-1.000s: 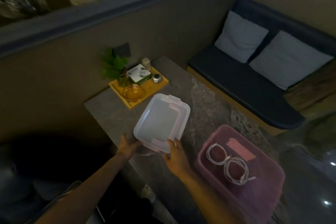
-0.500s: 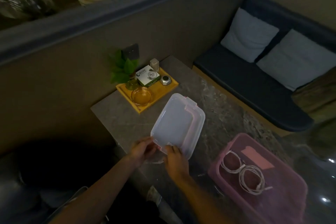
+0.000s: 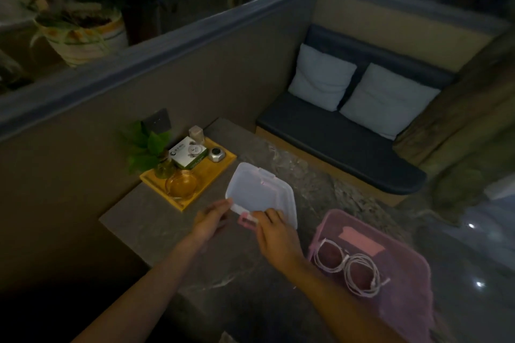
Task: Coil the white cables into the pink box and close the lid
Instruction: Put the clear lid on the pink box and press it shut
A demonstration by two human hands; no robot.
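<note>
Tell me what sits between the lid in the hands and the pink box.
Only bare marble tabletop separates the lid from the pink box in the head view.

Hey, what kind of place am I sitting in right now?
Probably a café or restaurant booth: a padded bench with two cushions, a partition wall with potted plants behind it, and a stone table holding a yellow tray.
</note>
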